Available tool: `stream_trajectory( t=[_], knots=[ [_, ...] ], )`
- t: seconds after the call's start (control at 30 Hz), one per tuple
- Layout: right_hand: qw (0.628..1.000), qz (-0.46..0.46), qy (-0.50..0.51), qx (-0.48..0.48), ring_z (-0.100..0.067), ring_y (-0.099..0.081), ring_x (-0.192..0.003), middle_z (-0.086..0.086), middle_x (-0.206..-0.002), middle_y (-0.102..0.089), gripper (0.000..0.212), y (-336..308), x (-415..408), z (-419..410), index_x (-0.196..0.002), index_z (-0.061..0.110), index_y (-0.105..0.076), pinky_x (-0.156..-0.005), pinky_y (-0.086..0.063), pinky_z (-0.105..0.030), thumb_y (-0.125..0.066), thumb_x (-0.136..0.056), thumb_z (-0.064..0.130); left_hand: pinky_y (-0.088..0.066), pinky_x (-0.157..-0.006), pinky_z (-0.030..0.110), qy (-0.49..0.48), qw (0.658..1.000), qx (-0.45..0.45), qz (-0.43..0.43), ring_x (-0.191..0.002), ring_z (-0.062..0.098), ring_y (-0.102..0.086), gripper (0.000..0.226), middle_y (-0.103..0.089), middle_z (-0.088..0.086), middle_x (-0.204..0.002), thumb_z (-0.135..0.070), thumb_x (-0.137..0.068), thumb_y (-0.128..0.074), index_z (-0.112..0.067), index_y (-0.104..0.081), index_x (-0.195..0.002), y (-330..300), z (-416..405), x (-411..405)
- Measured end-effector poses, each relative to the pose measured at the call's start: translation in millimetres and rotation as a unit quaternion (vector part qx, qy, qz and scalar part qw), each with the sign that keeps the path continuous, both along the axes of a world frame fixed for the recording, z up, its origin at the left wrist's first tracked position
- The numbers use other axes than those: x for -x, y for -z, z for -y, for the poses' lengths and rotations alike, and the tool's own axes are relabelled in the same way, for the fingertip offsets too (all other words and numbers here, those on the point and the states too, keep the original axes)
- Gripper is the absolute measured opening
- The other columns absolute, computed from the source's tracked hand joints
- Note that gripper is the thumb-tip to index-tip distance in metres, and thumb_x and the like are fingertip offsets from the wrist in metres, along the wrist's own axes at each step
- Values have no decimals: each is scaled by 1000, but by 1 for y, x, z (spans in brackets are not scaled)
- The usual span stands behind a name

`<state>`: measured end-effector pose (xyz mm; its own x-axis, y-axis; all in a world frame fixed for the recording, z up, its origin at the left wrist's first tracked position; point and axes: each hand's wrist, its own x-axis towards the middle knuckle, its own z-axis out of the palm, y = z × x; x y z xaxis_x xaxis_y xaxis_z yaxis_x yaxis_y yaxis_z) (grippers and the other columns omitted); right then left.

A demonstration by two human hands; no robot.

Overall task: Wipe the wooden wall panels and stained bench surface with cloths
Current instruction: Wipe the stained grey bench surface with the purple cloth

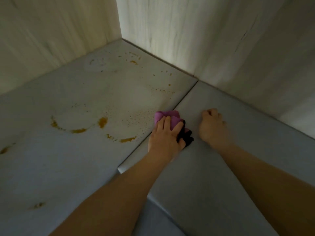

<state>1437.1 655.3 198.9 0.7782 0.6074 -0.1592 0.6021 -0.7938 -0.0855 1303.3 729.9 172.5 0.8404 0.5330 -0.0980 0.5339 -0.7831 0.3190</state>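
My left hand grips a bunched purple cloth with a dark part and presses it onto the grey bench, right at the seam between two cushions. My right hand rests as a fist on the right cushion, fingers curled under, holding nothing. Yellow-brown stains curve across the left cushion, with fine speckles near the cloth and more spots toward the corner. Pale wooden wall panels rise behind the bench.
The two wall panels meet in a corner at the back. The right cushion ends at a front edge, with a lower grey surface below it.
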Motion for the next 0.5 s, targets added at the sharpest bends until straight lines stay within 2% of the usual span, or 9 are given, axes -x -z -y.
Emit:
stream_trajectory(
  t=[0.13,0.23,0.4,0.5],
  knots=[
    [1000,-17,-5,21,-34,-32,-125,-16,-138,-31,40,-4,15,8,-133,6,-40,-104,-28,-42,-34,-93,7,-16,-115,39,-16,998,9,-57,-145,24,-3,58,-10,7,-157,-55,-93,-30,-36,-20,-147,-7,12,36],
    [1000,-17,-11,15,-34,-31,-125,-15,-138,-31,43,-4,26,17,-133,8,-40,-103,-27,-41,-35,-91,5,-25,-113,44,-46,998,-16,-51,-143,29,-18,64,-22,11,-155,-57,-86,-21,-34,-31,-145,-8,16,56],
    [999,-30,-36,4,-31,-31,-125,-11,-138,-33,42,-2,35,39,-135,12,-40,-101,-26,-39,-40,-93,11,-2,-117,36,-35,989,-28,-140,-145,26,-4,61,-6,8,-159,-54,-96,-30,-34,-11,-150,-17,16,47],
    [998,-17,-50,-22,-30,-32,-125,-10,-138,-36,44,1,29,44,-137,14,-40,-100,-26,-38,-45,-93,15,-3,-116,34,-36,991,-21,-126,-145,25,-8,61,-11,9,-157,-51,-96,-33,-32,-13,-150,-20,2,14]
  ],
)
